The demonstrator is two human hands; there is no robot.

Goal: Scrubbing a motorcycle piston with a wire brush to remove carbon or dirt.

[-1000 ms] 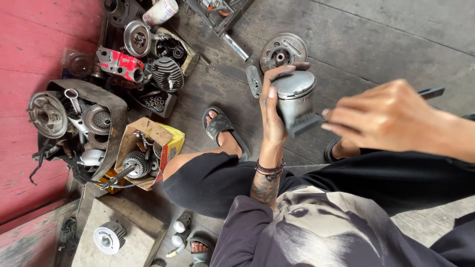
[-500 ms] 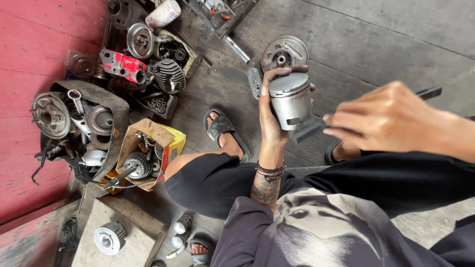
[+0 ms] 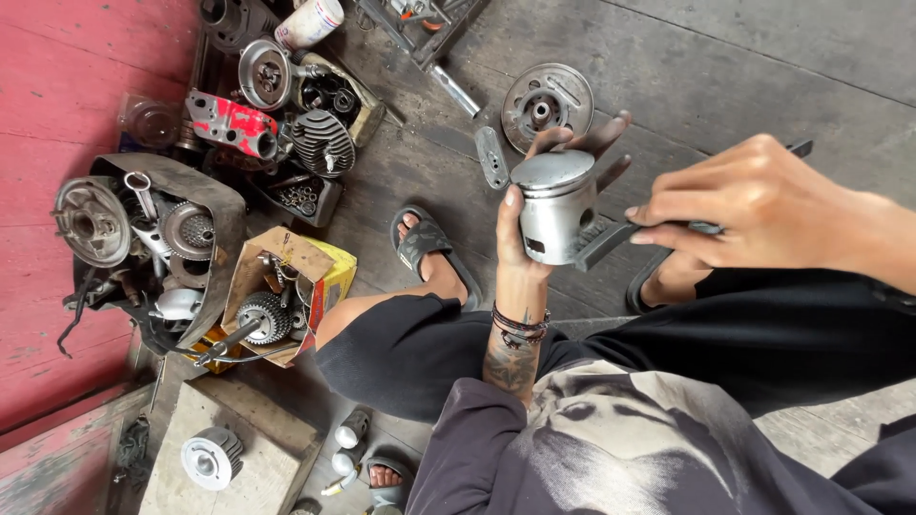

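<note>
My left hand [image 3: 520, 243] is shut on a silver metal piston [image 3: 555, 205], thumb on its left side, fingers curled behind its crown. It holds the piston upright above my knees. My right hand [image 3: 763, 205] comes in from the right and grips a flat dark file [image 3: 611, 240]. The file's near end lies against the piston's lower right side, and its far tip [image 3: 800, 148] pokes out past my knuckles.
Below lie grey floor planks [image 3: 725, 67], my black sandal [image 3: 420, 238], a round flywheel plate [image 3: 546, 103], a finned cylinder [image 3: 321, 141], a red engine part [image 3: 229, 124], a cardboard box with gears [image 3: 277, 296], an engine case [image 3: 143, 248] and a red wall [image 3: 48, 95] at the left.
Both hands keep their grip. The piston has shifted slightly left and down in view, and the file hand has edged a little to the right.
</note>
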